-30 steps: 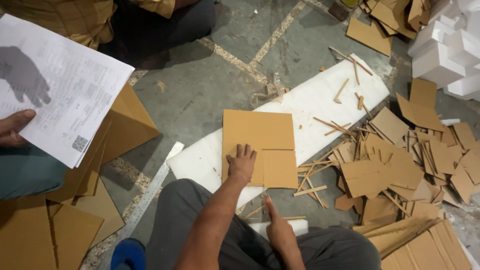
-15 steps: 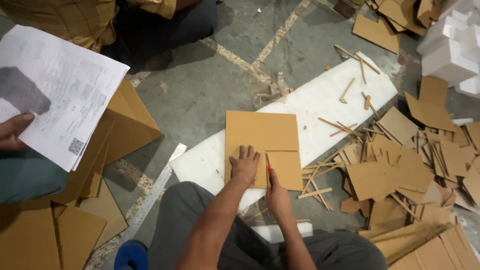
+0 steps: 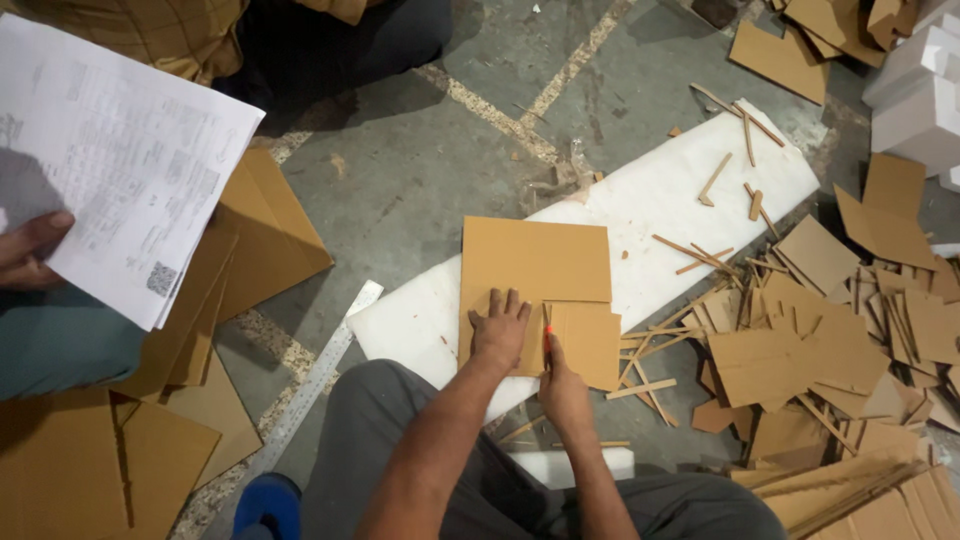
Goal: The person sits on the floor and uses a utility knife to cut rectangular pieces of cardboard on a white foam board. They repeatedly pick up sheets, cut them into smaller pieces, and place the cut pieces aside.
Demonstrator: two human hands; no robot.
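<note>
The cardboard sheet (image 3: 537,270), light, stiff but easily creased, lies on the white foam board (image 3: 640,215); the left hand (image 3: 499,330) presses it flat with spread fingers, the right hand (image 3: 562,385) at 3 o'clock pinches an orange-tipped cutter (image 3: 548,340).

A grey concrete floor (image 3: 420,200) with pale inlaid joint lines carries everything; a long white foam board (image 3: 680,200) lies slantwise across it, a tan cardboard sheet (image 3: 535,265) flat on its near end and thin cardboard strips (image 3: 715,180) scattered over its far end; a steel ruler (image 3: 315,375) lies just left of the board; a heap of cardboard offcuts (image 3: 830,340) spreads on the right; folded cardboard pieces (image 3: 260,235) are stacked on the left; white foam blocks (image 3: 920,95) sit at the upper right.
</note>
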